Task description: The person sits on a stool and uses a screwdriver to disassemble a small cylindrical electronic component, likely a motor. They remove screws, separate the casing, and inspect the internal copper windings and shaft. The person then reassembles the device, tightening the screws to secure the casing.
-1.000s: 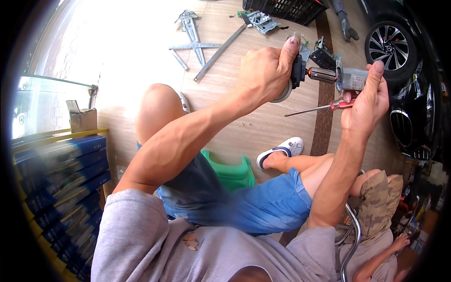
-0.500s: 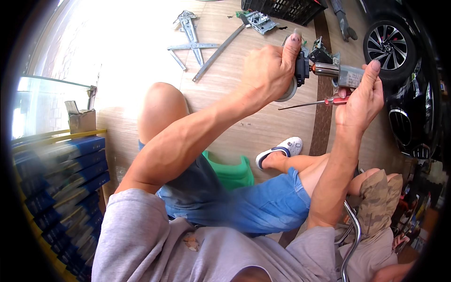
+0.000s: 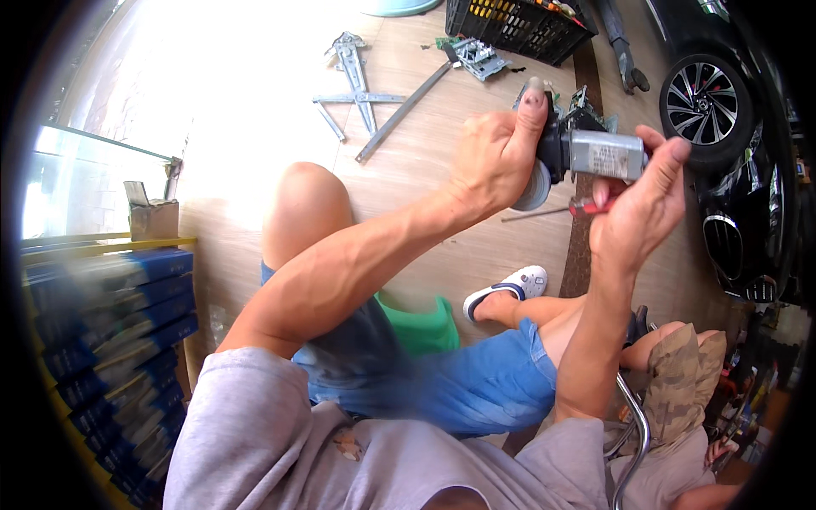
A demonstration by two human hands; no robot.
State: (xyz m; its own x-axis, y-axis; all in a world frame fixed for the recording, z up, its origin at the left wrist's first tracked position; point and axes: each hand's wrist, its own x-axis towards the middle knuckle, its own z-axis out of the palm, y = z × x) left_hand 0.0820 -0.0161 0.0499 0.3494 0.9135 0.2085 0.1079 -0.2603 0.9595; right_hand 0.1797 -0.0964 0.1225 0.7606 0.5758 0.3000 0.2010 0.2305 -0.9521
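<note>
My left hand (image 3: 493, 161) is wrapped round the black gear housing (image 3: 554, 146) of a small electric motor, thumb pointing up. A grey round disc (image 3: 534, 189) shows under its fingers. The silver motor case (image 3: 607, 155) sits against the housing's right side, with a pale label on it. At the case's far right end is my right hand (image 3: 633, 208), its fingers and thumb pressing there. That same hand also grips a red-handled screwdriver (image 3: 586, 206), whose thin shaft points left beneath the motor.
On the tiled floor ahead lie a scissor-shaped metal bracket (image 3: 359, 89), a long metal bar (image 3: 404, 115) and metal parts (image 3: 480, 61). A black crate (image 3: 518, 32) stands behind. A car wheel (image 3: 704, 100) is at right, blue boxes (image 3: 161, 297) left, another person's legs (image 3: 680, 370) lower right.
The silver case has moved left against the black housing, covering the shiny rotor that showed between them. Both hands are slightly lower in view and closer together.
</note>
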